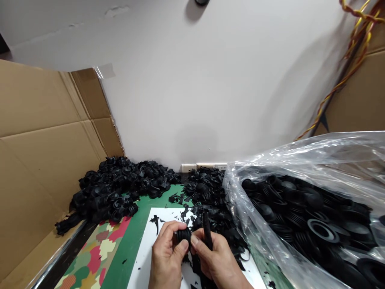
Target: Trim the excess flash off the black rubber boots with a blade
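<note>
At the bottom middle of the head view, my left hand (167, 253) grips a black ribbed rubber bellows (183, 236) between thumb and fingers. My right hand (217, 257) is closed round a dark stick-like tool (207, 228) that points upward; its working end is hidden. The right thumb and forefinger pinch at the right edge of the bellows, where the two hands nearly meet. Under them lies a white sheet (146, 245) strewn with black rubber scraps (210, 218). Whether a strip is held in the right fingertips cannot be made out.
A heap of ribbed black rubber parts (114, 188) lies at the left, against a cardboard panel (45, 132). On the right, a clear plastic bag (240, 200) holds many black rubber parts (303, 208). Behind are a white wall (192, 88) and a socket strip (188, 167).
</note>
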`<control>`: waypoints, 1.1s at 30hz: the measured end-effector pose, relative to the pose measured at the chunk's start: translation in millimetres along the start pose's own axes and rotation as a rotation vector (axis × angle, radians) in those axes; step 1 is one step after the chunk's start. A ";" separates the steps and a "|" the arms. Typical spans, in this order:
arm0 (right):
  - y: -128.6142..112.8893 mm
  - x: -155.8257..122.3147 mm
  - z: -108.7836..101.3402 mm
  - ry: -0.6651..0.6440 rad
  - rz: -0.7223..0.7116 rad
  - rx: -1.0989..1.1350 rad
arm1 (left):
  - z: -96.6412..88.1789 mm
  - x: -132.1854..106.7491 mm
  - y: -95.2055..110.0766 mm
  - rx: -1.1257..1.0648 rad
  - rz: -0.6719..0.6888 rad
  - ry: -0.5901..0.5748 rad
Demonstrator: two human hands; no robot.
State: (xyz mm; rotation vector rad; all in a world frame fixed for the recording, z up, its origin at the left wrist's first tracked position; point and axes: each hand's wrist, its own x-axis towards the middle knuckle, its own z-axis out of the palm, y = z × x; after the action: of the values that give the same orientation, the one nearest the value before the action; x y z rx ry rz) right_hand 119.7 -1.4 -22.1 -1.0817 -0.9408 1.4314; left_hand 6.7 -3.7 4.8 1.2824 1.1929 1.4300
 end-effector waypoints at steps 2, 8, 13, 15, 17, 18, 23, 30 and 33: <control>-2.4 -2.7 -0.9 -0.010 0.007 0.014 | -2.4 0.6 -1.9 0.059 0.059 -0.011; -7.0 -4.6 -1.5 -0.035 0.050 0.035 | -2.0 -3.5 -7.9 0.047 -0.054 -0.020; -8.6 -0.5 -7.2 -0.028 0.022 -0.067 | -1.0 -1.8 -4.9 0.150 0.080 -0.086; -9.5 -0.2 -9.4 0.001 -0.012 -0.085 | -1.8 0.7 -4.2 0.203 0.115 -0.158; -10.5 -0.3 -10.5 0.043 -0.021 -0.081 | -2.8 2.6 -4.9 0.265 0.101 -0.220; -11.0 -0.3 -10.7 0.061 -0.013 -0.072 | -3.4 3.0 -5.5 0.299 0.087 -0.234; -12.8 1.0 -11.4 0.087 0.075 -0.034 | -5.9 2.9 -4.2 0.366 0.143 -0.220; -8.3 4.5 -9.7 0.060 0.042 0.053 | -9.9 6.3 0.9 0.331 0.219 -0.316; -2.0 8.1 -6.6 0.046 0.100 0.089 | -9.0 5.7 -6.6 0.228 0.149 -0.305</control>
State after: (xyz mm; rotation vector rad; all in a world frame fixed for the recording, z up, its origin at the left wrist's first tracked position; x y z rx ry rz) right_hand 126.3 6.8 -23.0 -1.1038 -0.7926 1.5098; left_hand -2.9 2.1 -0.9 1.7103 1.0924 1.1690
